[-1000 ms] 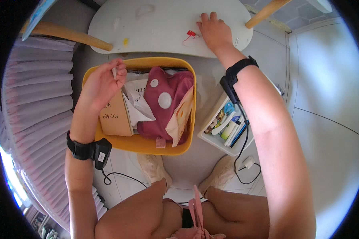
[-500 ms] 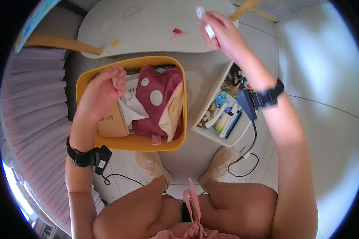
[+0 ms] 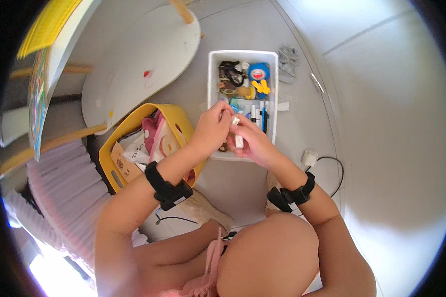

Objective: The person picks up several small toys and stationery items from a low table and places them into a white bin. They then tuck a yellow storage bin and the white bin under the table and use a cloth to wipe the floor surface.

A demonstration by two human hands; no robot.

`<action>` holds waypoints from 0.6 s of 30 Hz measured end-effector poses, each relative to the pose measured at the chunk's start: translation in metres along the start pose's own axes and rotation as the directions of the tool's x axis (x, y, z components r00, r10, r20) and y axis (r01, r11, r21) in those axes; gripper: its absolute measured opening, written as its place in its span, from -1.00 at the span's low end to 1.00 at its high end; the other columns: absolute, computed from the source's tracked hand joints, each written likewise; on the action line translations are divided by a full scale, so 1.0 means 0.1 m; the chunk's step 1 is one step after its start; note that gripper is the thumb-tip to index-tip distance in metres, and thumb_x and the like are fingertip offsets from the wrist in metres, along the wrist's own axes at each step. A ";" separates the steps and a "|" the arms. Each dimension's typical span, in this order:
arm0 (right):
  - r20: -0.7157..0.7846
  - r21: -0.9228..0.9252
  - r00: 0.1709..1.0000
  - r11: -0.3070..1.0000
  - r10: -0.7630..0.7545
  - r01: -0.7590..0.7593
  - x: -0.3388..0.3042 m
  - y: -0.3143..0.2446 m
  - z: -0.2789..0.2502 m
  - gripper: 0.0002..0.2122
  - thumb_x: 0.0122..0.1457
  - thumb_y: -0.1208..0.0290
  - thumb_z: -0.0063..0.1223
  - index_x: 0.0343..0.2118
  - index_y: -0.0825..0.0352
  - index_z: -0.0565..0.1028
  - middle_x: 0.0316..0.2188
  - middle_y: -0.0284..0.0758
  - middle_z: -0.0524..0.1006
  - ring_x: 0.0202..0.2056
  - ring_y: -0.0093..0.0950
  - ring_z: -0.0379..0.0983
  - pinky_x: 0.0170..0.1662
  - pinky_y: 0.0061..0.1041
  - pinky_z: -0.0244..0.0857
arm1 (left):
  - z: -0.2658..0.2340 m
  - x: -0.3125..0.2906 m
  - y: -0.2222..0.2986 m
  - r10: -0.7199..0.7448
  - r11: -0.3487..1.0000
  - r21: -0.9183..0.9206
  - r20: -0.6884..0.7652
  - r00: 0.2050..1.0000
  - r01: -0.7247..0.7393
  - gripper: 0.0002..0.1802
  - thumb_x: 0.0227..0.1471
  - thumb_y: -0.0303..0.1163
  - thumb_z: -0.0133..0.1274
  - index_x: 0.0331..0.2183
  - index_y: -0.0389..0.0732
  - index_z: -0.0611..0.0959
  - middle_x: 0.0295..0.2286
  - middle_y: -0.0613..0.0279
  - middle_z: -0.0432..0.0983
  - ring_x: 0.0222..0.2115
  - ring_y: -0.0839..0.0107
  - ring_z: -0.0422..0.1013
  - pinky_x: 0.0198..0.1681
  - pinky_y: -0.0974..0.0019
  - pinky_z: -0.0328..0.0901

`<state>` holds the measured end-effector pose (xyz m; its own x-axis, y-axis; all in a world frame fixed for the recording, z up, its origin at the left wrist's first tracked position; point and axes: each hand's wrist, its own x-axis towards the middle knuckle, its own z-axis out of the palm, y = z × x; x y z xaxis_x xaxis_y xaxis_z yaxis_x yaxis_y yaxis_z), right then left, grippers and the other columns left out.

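A small white oblong item [image 3: 239, 141] is in my right hand [image 3: 258, 147], its fingers wrapped round it. One white end shows above the fingers and another part lower down; I cannot tell if these are one piece or two. My left hand [image 3: 212, 129] meets it from the left with bent, closed fingers at the upper end. What lies between those fingertips is hidden. Both hands are over the near part of a white bin [image 3: 274, 69]. In that bin are a blue round toy [image 3: 258, 72], a yellow bow-like piece [image 3: 262, 87] and several pens [image 3: 258, 113].
Left of the bin stands a yellow basket [image 3: 176, 116] with a maroon cloth, papers and a brown box [image 3: 126, 162]. A white low table [image 3: 134, 59] with wooden legs is beyond it. Right of the bin lie a grey crumpled bag [image 3: 288, 64] and a white plug [image 3: 309, 158] with a black cable.
The view has turned right. My right hand has come from over the table to above the white bin, still with the white item. My left hand has left the yellow basket and joined it.
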<state>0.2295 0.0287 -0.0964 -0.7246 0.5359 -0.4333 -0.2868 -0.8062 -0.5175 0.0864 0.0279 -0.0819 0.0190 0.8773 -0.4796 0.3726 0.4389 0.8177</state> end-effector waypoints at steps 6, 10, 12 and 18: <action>-0.131 0.251 0.991 0.967 -0.003 0.036 0.09 0.06 -0.32 -0.82 0.18 0.27 -0.29 -0.33 0.24 0.32 -0.48 -0.37 0.36 -0.47 -0.56 0.32 -0.44 -0.60 0.21 | 0.36 -0.02 0.09 0.238 0.957 0.211 -0.186 0.953 -0.198 -0.88 0.01 -0.48 -0.16 -0.35 -0.30 0.39 -0.48 0.09 0.38 -0.48 0.36 0.34 -0.41 0.34 0.24; -0.122 0.479 0.984 0.876 0.128 -0.055 0.12 0.09 -0.39 -0.76 0.19 0.28 -0.29 -0.20 0.30 0.33 -0.30 -0.31 0.42 -0.26 -0.49 0.39 -0.15 -0.46 0.29 | 0.53 -0.17 0.05 0.320 0.931 0.242 -0.178 0.931 -0.274 -0.67 -0.05 -0.54 -0.13 -0.17 -0.35 0.28 -0.18 -0.08 0.20 -0.25 0.21 0.26 -0.23 0.26 0.22; -0.122 0.472 0.985 0.880 0.123 -0.051 0.12 0.10 -0.41 -0.77 0.19 0.31 -0.28 -0.20 0.33 0.33 -0.29 -0.29 0.42 -0.25 -0.46 0.39 -0.14 -0.44 0.30 | 0.56 -0.26 0.04 0.340 0.918 0.256 -0.116 0.933 -0.303 -0.60 -0.04 -0.53 -0.12 -0.11 -0.36 0.24 -0.11 -0.05 0.14 -0.21 0.24 0.23 -0.14 0.30 0.18; -0.245 0.554 0.947 0.832 0.208 -0.039 0.29 0.14 -0.52 -0.80 0.18 0.42 -0.25 -0.24 0.43 0.32 -0.27 -0.22 0.40 -0.22 -0.38 0.39 -0.10 -0.41 0.30 | 0.04 -0.61 0.00 0.382 0.904 0.204 0.004 0.924 -0.375 -0.48 -0.12 -0.56 -0.10 -0.05 -0.36 0.20 -0.10 -0.11 0.14 -0.02 0.03 0.10 0.07 0.17 -0.02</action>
<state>0.2374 0.0459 -0.1542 -0.5923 0.4013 -0.6987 -0.5569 -0.8306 -0.0049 0.0889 -0.0261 -0.0534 0.1632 0.9777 -0.1318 0.5195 0.0284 0.8540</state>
